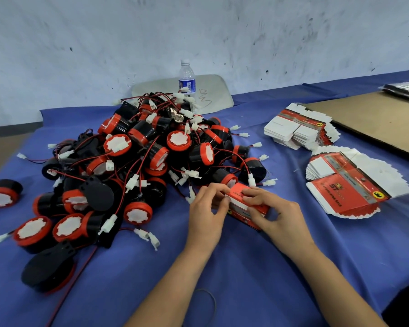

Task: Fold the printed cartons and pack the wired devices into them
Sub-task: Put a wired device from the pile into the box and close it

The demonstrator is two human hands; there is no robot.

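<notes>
A red and white printed carton [240,206], folded into a box shape, sits on the blue cloth between my hands. My left hand [207,214] holds its left end with curled fingers. My right hand [273,214] grips its right side, fingertips pressing on the top flap. A big pile of black and red wired devices [137,161] with white plugs lies to the left, touching the carton's far side. Two fanned stacks of flat cartons lie to the right, the near stack [350,185] and the far stack [300,131].
A water bottle [187,79] stands behind the pile against a pale chair back [213,90]. One stray device [1,193] lies at the far left. A brown board [383,116] covers the table's right rear. A rubber band [208,300] lies by my left forearm.
</notes>
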